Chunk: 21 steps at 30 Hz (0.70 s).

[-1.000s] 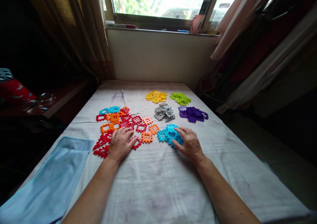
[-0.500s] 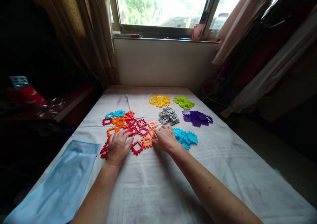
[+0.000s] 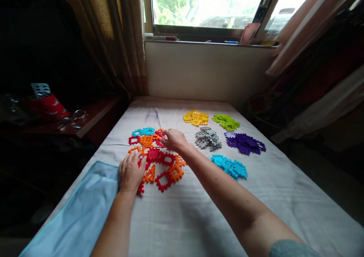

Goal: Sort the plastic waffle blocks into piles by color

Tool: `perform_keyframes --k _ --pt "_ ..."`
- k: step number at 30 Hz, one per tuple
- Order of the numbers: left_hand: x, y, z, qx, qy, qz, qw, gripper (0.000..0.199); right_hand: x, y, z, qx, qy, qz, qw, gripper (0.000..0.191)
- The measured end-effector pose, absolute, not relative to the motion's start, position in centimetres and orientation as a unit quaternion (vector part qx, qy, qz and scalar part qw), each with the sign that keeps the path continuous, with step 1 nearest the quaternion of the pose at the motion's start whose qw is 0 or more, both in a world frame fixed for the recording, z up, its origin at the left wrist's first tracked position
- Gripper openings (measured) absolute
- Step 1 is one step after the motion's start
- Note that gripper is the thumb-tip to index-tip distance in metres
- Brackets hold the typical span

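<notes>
Ref. point: the mixed spread (image 3: 155,154) of red & orange pcs. Nearest, L of it: light-blue cloth (image 3: 82,207), lying on the tablecloth (image 3: 176,226). L hand (image 3: 131,172) rests palm-down at the spread's near-L edge, fingers a bit bent, red pcs showing beside it; can't tell if it grips anything (underside's hidden).

Near part of the spread: an orange triangle (image 3: 150,174) & an orange square (image 3: 175,172) in among red frames, so red/orange sep. looks undone there. R of the spread, w/ a clear gap: blue heap (image 3: 231,167), all one colour, looks done. Farther R & a bit back of the spread: purple heap (image 3: 246,143), ditto.

R hand (image 3: 174,139) is at the spread's far-R edge, by red pcs; fingers bent, thumb close to fingertips, but can't tell if a pc is pinched. Back-R of the spread: gray heap (image 3: 208,138), apparently done. On the spread's far-L edge: blue pcs (image 3: 143,132), apart from their colour's heap, so prob. left over. Farthest, also back-R of the spread: green heap (image 3: 226,122) & yellow heap (image 3: 195,118), no strays visible. By colour count, I'd guess past halfway.
</notes>
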State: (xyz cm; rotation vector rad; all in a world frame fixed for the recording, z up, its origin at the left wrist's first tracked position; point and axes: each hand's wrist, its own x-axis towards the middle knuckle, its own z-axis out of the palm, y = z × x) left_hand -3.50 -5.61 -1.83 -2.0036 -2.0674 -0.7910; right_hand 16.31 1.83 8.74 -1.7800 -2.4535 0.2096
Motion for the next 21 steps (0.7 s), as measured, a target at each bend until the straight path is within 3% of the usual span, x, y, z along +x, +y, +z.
perform_keyframes --k 6,10,15,21 --pt "-3.4 -5.7 -2.0 -0.672 -0.683 -0.274 0.078 0.045 9.0 7.1 6.3 -0.503 -0.858 0.063 0.082 0.048" --pt "-3.4 -5.8 -1.9 -0.673 -0.682 -0.275 0.081 0.042 6.5 9.4 5.4 -0.533 -0.840 0.083 0.052 0.046" --pt "-3.1 -6.0 -1.8 -0.665 -0.693 -0.269 0.074 0.040 6.1 11.5 5.1 -0.526 -0.842 0.112 0.029 0.060" --pt "-3.2 -5.9 -1.9 -0.665 -0.691 -0.274 0.073 0.038 6.3 13.2 5.4 -0.480 -0.865 0.145 0.023 0.048"
